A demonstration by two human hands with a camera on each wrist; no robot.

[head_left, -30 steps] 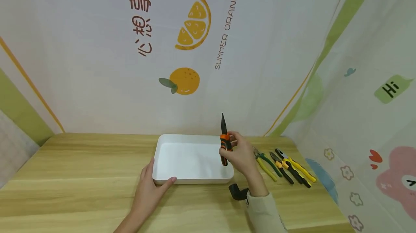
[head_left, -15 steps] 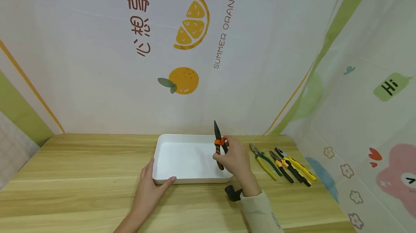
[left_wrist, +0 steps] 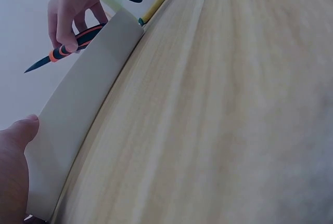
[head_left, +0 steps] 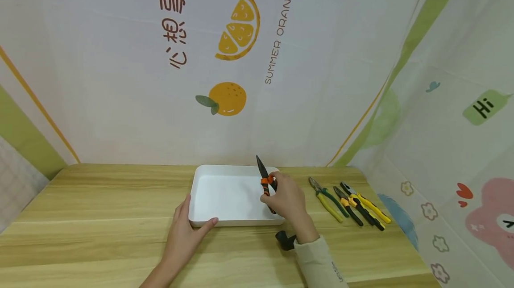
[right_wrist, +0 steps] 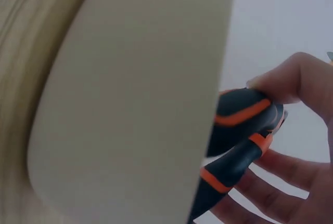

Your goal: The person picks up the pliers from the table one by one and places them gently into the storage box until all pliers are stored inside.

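In the head view my right hand (head_left: 287, 196) grips needle-nose pliers (head_left: 262, 168) with black-and-orange handles, their tips pointing up and to the left. The pliers are over the right part of a white tray (head_left: 222, 198). In the right wrist view the thumb and fingers pinch the handles (right_wrist: 242, 115), and the tray's outer wall (right_wrist: 130, 94) hides the handle ends. My left hand (head_left: 185, 229) holds the tray's near left corner, the thumb at the front rim and the fingers along the left side. Whether the pliers touch the tray floor, I cannot tell.
Right of the tray lie green-handled pliers (head_left: 329, 199), pliers with black-and-yellow handles (head_left: 348, 206) and yellow-handled pliers (head_left: 367, 204), close together on the wooden table (head_left: 120, 216). A printed cloth (head_left: 140, 114) hangs behind the table. The wrist camera (head_left: 285, 240) sits below my right hand.
My right hand has moved left and slightly down with the needle-nose pliers, further over the tray, and the pliers tilt more to the left. My left hand stays put.
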